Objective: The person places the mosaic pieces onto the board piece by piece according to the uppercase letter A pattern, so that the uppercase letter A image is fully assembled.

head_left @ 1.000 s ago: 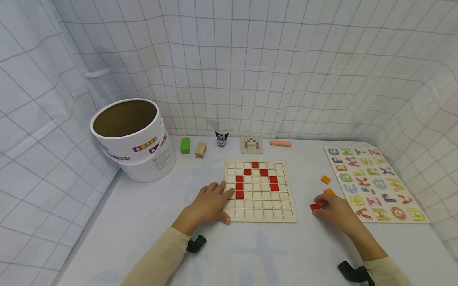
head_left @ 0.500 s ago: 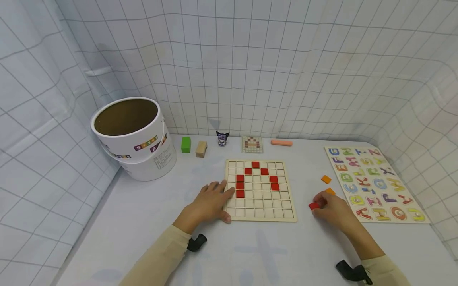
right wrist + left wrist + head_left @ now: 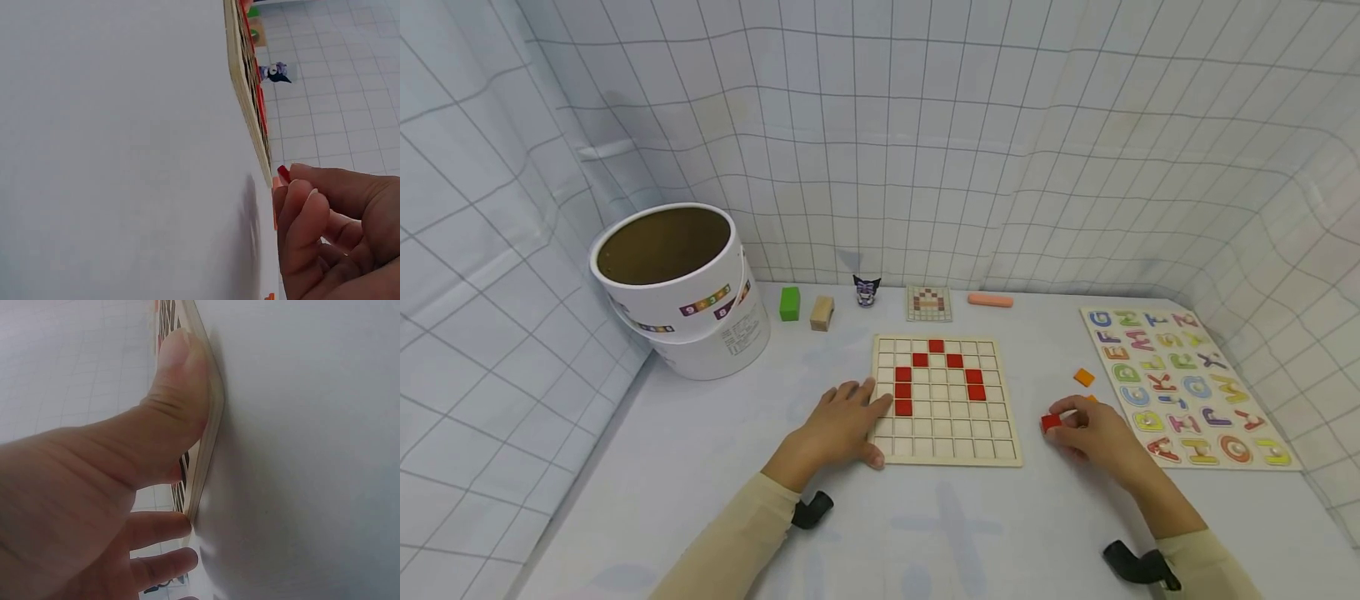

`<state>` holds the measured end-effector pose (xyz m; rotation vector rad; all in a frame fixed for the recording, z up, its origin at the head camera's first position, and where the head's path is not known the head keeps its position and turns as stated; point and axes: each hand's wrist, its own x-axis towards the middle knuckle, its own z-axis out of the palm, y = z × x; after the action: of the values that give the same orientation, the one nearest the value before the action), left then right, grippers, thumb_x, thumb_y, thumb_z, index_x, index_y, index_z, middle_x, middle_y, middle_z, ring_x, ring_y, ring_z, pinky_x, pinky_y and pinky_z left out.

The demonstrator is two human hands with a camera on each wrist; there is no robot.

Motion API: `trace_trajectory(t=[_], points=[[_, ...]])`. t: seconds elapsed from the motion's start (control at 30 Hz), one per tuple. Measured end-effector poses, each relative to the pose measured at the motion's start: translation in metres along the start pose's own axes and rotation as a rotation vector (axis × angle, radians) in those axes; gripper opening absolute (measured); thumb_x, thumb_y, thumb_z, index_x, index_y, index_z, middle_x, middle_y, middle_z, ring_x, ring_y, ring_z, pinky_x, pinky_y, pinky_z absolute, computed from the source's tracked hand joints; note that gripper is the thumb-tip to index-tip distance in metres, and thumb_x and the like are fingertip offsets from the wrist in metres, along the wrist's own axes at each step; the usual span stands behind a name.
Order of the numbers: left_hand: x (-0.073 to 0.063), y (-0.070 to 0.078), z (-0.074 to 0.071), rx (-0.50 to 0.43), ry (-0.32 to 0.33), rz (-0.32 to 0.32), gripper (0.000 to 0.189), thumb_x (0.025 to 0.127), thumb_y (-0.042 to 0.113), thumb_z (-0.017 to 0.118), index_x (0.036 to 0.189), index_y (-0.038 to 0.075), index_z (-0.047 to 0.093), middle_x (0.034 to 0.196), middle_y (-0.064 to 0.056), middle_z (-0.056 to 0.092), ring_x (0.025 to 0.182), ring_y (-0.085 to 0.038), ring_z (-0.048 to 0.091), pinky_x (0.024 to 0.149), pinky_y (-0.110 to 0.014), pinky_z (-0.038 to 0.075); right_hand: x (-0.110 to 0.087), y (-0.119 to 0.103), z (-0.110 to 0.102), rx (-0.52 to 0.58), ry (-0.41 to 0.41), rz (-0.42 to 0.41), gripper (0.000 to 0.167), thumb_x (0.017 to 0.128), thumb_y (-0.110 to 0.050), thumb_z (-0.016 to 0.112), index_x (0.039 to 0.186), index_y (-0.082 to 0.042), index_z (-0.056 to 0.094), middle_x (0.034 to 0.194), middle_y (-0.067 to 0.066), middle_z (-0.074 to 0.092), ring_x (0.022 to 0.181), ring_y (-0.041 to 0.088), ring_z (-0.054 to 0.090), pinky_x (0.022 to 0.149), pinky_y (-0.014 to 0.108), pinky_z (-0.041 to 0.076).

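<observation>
A wooden grid board (image 3: 953, 429) lies in the middle of the table, with several red square tiles set in an arch of its cells. My left hand (image 3: 842, 425) rests on the board's left edge, fingers spread; in the left wrist view the thumb (image 3: 178, 381) lies along that edge. Right of the board, my right hand (image 3: 1097, 437) pinches a red tile (image 3: 1051, 423) between thumb and fingertips. The right wrist view shows this tile's corner (image 3: 284, 174) poking out, apart from the board. An orange tile (image 3: 1084, 377) lies beyond the right hand, and another is mostly hidden behind it.
A letter board (image 3: 1195, 383) lies at the right. Along the back are a green block (image 3: 789, 304), a wooden block (image 3: 822, 313), a small figurine (image 3: 866, 291), a pattern card (image 3: 928, 304) and an orange stick (image 3: 990, 300). A white bucket (image 3: 700, 350) stands back left.
My right hand has lifted the red tile and shifted slightly left and away from me, covering more of the nearer orange tile. The left hand keeps its place on the board.
</observation>
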<state>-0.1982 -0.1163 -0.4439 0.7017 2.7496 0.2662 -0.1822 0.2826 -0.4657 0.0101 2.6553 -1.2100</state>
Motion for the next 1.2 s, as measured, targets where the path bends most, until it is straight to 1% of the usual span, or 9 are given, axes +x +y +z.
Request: trace_trajectory(t=[0.1,0.23,0.3,0.37,0.5,0.7,0.87,1.03,1.2], points=[[0.0,0.0,0.001,0.003,0.003,0.002,0.096,0.075,0.05,0.084,0.156,0.016,0.043,0.165,-0.018,0.029,0.147,-0.041,0.031,0.116,-0.063,0.026,0.009,-0.004,0.0,0.141,-0.029,-0.034,0.043,0.094,-0.021,0.074,0.13,-0.003,0.059,0.089,0.01,0.063,0.069,0.019,0.059,0.059,0.028,0.051],[0.001,-0.001,0.001,0.007,0.0,0.003,0.097,0.076,0.05,0.083,0.156,0.017,0.042,0.165,-0.018,0.029,0.147,-0.041,0.031,0.116,-0.063,0.026,0.022,-0.014,0.01,0.34,-0.066,-0.037,0.046,0.094,-0.016,0.073,0.133,0.0,0.054,0.088,0.008,0.064,0.067,0.015,0.058,0.058,0.026,0.05],[0.002,-0.002,0.002,0.009,-0.003,0.003,0.097,0.076,0.05,0.083,0.157,0.017,0.042,0.165,-0.018,0.028,0.147,-0.041,0.031,0.117,-0.063,0.026,0.029,-0.02,0.018,0.399,-0.09,-0.035,0.047,0.094,-0.016,0.074,0.132,0.002,0.053,0.088,0.008,0.064,0.066,0.014,0.057,0.058,0.025,0.05],[0.002,-0.002,0.002,0.01,-0.005,0.001,0.097,0.076,0.051,0.083,0.157,0.017,0.041,0.165,-0.018,0.028,0.148,-0.041,0.031,0.117,-0.063,0.026,0.034,-0.026,0.026,0.426,-0.126,-0.029,0.047,0.094,-0.016,0.074,0.131,0.002,0.053,0.089,0.008,0.065,0.065,0.014,0.057,0.057,0.025,0.05],[0.002,-0.001,0.003,0.005,-0.001,0.002,0.097,0.076,0.05,0.083,0.157,0.017,0.042,0.165,-0.018,0.028,0.148,-0.041,0.031,0.116,-0.063,0.026,0.041,-0.037,0.042,0.393,-0.177,-0.022,0.042,0.093,-0.014,0.074,0.129,0.001,0.056,0.086,0.01,0.065,0.063,0.016,0.058,0.057,0.024,0.051],[0.001,-0.001,0.002,0.007,0.007,0.003,0.097,0.075,0.05,0.084,0.156,0.016,0.043,0.165,-0.018,0.029,0.147,-0.041,0.031,0.116,-0.064,0.026,0.044,-0.05,0.055,0.289,-0.153,-0.032,0.032,0.09,-0.006,0.074,0.118,-0.001,0.059,0.081,0.01,0.061,0.058,0.018,0.057,0.053,0.026,0.05],[0.002,-0.001,0.002,0.023,0.007,0.003,0.097,0.075,0.051,0.083,0.156,0.016,0.043,0.165,-0.018,0.029,0.147,-0.041,0.032,0.116,-0.064,0.027,0.042,-0.055,0.059,0.179,-0.126,-0.057,0.029,0.089,-0.007,0.075,0.114,-0.004,0.062,0.079,0.008,0.058,0.058,0.018,0.055,0.052,0.027,0.048],[0.002,-0.001,0.002,0.022,0.005,0.001,0.097,0.075,0.051,0.083,0.156,0.016,0.043,0.165,-0.018,0.029,0.147,-0.041,0.032,0.116,-0.063,0.027,0.041,-0.056,0.06,0.147,-0.112,-0.086,0.027,0.09,-0.006,0.074,0.114,-0.003,0.062,0.077,0.008,0.058,0.056,0.018,0.054,0.051,0.028,0.048],[0.002,0.0,0.002,0.015,0.003,-0.003,0.097,0.075,0.051,0.083,0.156,0.017,0.043,0.165,-0.018,0.029,0.147,-0.041,0.031,0.116,-0.063,0.026,0.04,-0.051,0.053,0.109,-0.059,-0.103,0.027,0.093,-0.01,0.072,0.118,-0.005,0.064,0.086,0.009,0.058,0.059,0.018,0.054,0.052,0.028,0.047]])
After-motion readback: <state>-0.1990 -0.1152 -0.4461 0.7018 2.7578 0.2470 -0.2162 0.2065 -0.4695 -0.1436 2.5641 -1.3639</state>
